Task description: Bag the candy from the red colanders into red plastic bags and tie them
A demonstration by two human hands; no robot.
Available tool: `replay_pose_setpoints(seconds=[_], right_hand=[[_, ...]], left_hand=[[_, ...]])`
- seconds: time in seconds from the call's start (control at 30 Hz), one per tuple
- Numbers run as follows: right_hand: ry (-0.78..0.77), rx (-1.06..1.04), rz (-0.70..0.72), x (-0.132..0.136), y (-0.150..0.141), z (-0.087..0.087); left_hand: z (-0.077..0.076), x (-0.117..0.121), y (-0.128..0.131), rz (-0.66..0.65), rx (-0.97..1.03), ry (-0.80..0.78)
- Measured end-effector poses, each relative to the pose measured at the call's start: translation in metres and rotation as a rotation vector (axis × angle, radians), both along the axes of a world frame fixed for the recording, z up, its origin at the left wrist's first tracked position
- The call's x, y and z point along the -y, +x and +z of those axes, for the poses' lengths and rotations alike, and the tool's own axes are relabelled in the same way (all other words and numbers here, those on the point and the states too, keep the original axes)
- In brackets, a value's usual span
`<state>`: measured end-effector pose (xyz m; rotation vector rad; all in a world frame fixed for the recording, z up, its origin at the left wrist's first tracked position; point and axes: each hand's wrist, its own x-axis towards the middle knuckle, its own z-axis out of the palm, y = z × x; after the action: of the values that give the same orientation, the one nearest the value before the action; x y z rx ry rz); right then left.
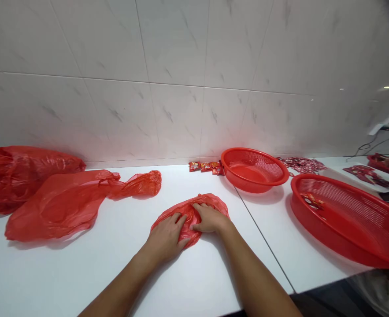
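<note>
A crumpled red plastic bag (219, 203) lies on the white table in front of me. My left hand (165, 237) rests on its near left part, palm down, thumb and fingers apart. On the bag's right part, my right hand (210, 219) presses down with thumb and index finger spread. The fingertips of both hands touch the film and point toward each other. Folds of the bag show between them. Whether anything lies inside or beneath the bag, I cannot tell.
Another red plastic bag (58, 207) and a bulky red bundle (32, 169) lie left. Several small red packets (205, 167) sit near the tiled wall, beside a round red basket (255, 182). A larger red basket (339, 237) with packets stands right, near a table seam (263, 237).
</note>
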<state>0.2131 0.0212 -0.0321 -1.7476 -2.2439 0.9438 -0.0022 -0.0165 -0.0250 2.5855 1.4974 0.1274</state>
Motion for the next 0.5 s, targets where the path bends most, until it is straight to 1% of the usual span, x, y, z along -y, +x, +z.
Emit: replay_pose_setpoints(seconds=[0.1, 0.17, 0.2, 0.27, 0.3, 0.33, 0.37, 0.4, 0.43, 0.47, 0.5], right_hand=[[-0.037, 0.034, 0.042, 0.007, 0.003, 0.009], [-0.028, 0.042, 0.043, 0.025, 0.008, 0.018], [0.007, 0.013, 0.038, 0.039, 0.012, 0.023], [0.135, -0.158, 0.022, 0.072, 0.026, 0.028], [0.214, -0.31, -0.005, 0.091, 0.037, 0.028], [0.292, -0.496, -0.071, 0.11, 0.05, 0.024], [0.362, -0.7, -0.214, 0.128, 0.066, 0.018], [0.449, -0.898, -0.444, 0.143, 0.085, 0.009], [0.56, -1.065, -0.709, 0.157, 0.106, -0.002], [0.696, -1.214, -0.987, 0.168, 0.129, -0.013], [0.805, -1.336, -1.218, 0.177, 0.153, -0.025]], left_hand=[[-0.001, 0.004, 0.006, -0.011, -0.012, 0.022], [-0.001, 0.007, 0.008, -0.03, -0.012, 0.011], [-0.001, 0.009, 0.009, -0.038, -0.011, -0.001], [-0.002, 0.011, 0.01, -0.041, -0.006, -0.028], [-0.003, 0.011, 0.01, -0.036, -0.004, -0.039], [-0.003, 0.011, 0.01, -0.031, -0.004, -0.046], [-0.003, 0.011, 0.01, -0.028, -0.003, -0.047], [-0.003, 0.011, 0.01, -0.03, -0.003, -0.045], [-0.002, 0.011, 0.01, -0.03, -0.005, -0.043], [-0.001, 0.012, 0.011, -0.029, -0.008, -0.042], [0.0, 0.012, 0.012, -0.027, -0.013, -0.043]])
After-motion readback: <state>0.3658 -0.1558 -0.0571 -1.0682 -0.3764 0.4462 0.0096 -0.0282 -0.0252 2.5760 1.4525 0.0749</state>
